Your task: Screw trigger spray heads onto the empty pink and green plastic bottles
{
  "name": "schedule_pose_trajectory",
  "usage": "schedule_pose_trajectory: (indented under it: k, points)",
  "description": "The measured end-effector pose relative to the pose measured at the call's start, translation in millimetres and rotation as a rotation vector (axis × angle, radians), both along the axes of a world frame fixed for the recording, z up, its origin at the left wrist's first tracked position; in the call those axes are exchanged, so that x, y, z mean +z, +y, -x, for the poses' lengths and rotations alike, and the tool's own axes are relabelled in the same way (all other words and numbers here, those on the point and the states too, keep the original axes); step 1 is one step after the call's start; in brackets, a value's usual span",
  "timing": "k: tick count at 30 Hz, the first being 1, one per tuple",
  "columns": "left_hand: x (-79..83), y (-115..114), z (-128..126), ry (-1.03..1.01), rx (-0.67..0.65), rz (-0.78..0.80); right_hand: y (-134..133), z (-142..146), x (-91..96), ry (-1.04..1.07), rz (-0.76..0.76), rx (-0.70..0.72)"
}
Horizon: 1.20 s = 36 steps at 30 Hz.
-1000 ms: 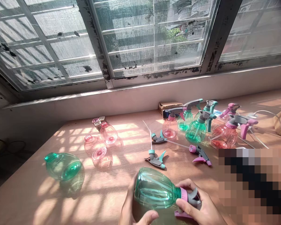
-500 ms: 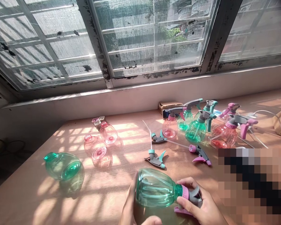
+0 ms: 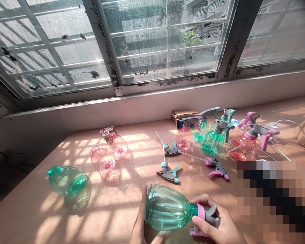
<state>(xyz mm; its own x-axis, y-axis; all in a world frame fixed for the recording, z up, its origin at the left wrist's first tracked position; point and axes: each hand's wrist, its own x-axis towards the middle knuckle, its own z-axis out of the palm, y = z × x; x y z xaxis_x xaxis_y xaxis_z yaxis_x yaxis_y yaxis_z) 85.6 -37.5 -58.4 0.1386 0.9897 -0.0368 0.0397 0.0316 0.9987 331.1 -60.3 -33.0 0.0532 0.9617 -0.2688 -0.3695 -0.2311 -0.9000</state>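
A clear green spray bottle [image 3: 167, 207] lies sideways between my hands at the bottom centre, its base to the left. My left hand [image 3: 142, 220] is wrapped around the base end. The fingers of my right hand [image 3: 216, 217] grip the pink collar and grey spray head [image 3: 210, 215] at the bottle's neck; the pink trigger [image 3: 199, 234] points down. Just beyond lie loose spray heads: a grey and teal one [image 3: 169, 173], another grey and teal one [image 3: 171, 149] and a grey and pink one [image 3: 218, 169], with thin clear tubes.
Headless bottles lie at left: a green one [image 3: 67, 181] and two pink ones [image 3: 103, 160], [image 3: 118, 145]. Several complete spray bottles [image 3: 212, 140] stand at back right, before a cardboard box [image 3: 184, 115]. White cables [image 3: 297, 125] run at right. A window sill [image 3: 142, 96] bounds the table.
The green bottle's base end has shifted slightly toward me and to the left, and the bottle has turned a little. My left thumb has moved up against its side.
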Motion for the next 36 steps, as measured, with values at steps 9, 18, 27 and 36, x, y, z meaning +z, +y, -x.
schedule_pose_trajectory:
  k: [9,18,27,36]
  points:
    - [-2.3,5.5,6.7,0.034,-0.018,-0.032,-0.7,1.5,2.5,0.024,0.005,0.000]
    - [-11.6,1.1,4.3,0.018,-0.028,0.000,-1.4,2.9,1.2,-0.018,0.006,-0.023]
    - [-2.6,1.4,-7.9,-0.055,0.047,-0.011,-0.8,0.4,1.5,-0.002,-0.001,-0.002]
    - [-6.7,3.5,3.9,0.014,-0.038,0.014,-0.8,2.7,-2.5,-0.032,-0.008,0.007]
